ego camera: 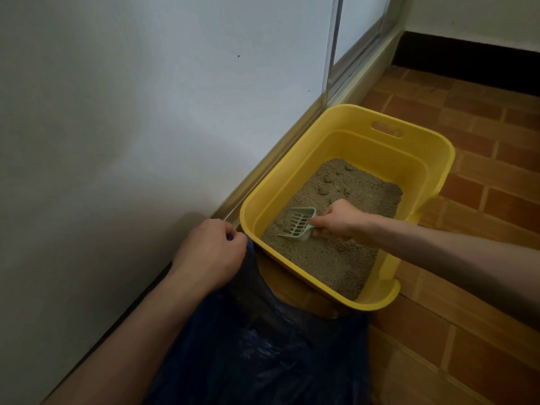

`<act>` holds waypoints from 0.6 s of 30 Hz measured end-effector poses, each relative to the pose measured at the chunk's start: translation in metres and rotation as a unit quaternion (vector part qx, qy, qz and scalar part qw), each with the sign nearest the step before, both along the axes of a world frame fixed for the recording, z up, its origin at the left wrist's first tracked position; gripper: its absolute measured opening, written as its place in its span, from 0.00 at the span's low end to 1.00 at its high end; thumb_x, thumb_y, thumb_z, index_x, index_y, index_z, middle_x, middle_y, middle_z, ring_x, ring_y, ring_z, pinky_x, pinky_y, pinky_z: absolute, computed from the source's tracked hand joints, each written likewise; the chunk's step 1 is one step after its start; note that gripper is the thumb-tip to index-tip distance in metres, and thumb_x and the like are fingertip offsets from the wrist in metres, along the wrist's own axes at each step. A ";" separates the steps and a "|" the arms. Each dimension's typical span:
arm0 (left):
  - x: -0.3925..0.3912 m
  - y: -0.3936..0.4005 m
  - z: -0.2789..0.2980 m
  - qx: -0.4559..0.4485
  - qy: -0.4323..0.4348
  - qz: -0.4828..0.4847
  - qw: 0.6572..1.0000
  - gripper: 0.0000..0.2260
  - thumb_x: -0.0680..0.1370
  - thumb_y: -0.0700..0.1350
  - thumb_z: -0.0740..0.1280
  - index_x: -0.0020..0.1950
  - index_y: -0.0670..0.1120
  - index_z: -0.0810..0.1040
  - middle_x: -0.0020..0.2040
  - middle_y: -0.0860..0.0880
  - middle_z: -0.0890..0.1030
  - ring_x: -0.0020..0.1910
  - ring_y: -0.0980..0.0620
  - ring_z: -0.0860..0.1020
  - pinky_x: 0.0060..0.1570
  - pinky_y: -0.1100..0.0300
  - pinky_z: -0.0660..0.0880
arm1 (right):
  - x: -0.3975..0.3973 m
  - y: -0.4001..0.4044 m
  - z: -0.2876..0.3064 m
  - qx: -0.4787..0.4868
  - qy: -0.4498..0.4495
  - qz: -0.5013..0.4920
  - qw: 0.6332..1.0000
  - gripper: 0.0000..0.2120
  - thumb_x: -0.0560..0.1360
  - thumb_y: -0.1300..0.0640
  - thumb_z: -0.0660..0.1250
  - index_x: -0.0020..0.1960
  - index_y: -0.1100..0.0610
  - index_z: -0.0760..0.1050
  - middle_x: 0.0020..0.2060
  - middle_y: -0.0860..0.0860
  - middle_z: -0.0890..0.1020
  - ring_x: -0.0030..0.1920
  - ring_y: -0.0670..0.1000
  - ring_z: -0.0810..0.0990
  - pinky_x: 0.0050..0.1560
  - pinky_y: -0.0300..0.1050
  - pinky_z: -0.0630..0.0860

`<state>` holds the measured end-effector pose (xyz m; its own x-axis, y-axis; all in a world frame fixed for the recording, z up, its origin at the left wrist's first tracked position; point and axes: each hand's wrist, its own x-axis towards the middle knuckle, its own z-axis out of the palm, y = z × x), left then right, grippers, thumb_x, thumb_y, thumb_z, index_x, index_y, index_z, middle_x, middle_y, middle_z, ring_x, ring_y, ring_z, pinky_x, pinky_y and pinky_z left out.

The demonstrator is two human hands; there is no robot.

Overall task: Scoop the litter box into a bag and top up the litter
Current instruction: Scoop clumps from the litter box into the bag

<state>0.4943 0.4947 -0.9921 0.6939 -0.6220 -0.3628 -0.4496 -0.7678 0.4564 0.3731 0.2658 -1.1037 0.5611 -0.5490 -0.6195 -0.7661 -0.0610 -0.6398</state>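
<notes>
I see a floor (pixel 473 331) of reddish-brown rectangular tiles filling the right side and lower right of the frame. A pale plain wall (pixel 117 112) takes up the left half. A metal-framed panel (pixel 336 54) runs from the top centre down to the floor line, with a metal track along its base. A dark skirting band (pixel 467 59) crosses the upper right corner below a white wall.

The yellow litter box (pixel 423 153) stands on the floor at the centre right of the frame, close against the metal track. A slot handle is cut in its far wall. Grey-brown litter (pixel 336 258) covers its bottom, with several darker clumps (pixel 327 182) near the far end.

My right hand (pixel 336 219) is inside the box, fingers curled around the handle of a pale green slotted scoop (pixel 298 223). The scoop blade rests in the litter near the left wall of the box, and a small amount of litter lies at its front edge.

My left hand (pixel 211 249) is at the lower centre left, just beside the near corner of the box. Its fingers are closed, pinching the rim of a dark blue plastic bag (pixel 263 352). The bag hangs downward from that grip and spreads across the bottom centre of the frame.
</notes>
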 end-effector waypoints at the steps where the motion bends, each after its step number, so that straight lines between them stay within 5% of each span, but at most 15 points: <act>1: 0.000 0.000 0.000 0.000 0.001 0.001 1.000 0.12 0.81 0.46 0.63 0.42 0.46 0.82 0.34 0.46 0.77 0.32 0.52 0.74 0.31 0.59 0.67 | 0.001 0.004 -0.001 0.017 -0.003 -0.008 1.000 0.12 0.81 0.54 0.68 0.48 0.63 0.84 0.30 0.48 0.81 0.23 0.42 0.70 0.21 0.36 0.64; 15: -0.002 -0.003 0.002 0.001 -0.001 -0.006 1.000 0.12 0.81 0.48 0.62 0.42 0.46 0.82 0.39 0.43 0.82 0.38 0.45 0.81 0.39 0.48 0.80 | -0.045 0.003 0.010 0.037 -0.142 -0.018 0.989 0.19 0.80 0.47 0.67 0.47 0.62 0.85 0.27 0.46 0.77 0.26 0.43 0.69 0.25 0.35 0.64; 18: -0.002 -0.005 0.001 -0.002 -0.010 -0.007 1.000 0.12 0.81 0.47 0.62 0.41 0.47 0.81 0.35 0.46 0.79 0.32 0.49 0.77 0.32 0.53 0.74 | -0.061 0.003 0.016 0.028 -0.149 -0.020 0.988 0.19 0.80 0.46 0.67 0.46 0.61 0.85 0.28 0.49 0.75 0.27 0.45 0.69 0.25 0.36 0.65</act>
<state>0.4919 0.4895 -0.9914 0.6918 -0.6330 -0.3473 -0.4691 -0.7597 0.4504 0.3118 0.2690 -1.0881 0.7015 -0.5438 -0.4605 -0.5449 0.0070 -0.8384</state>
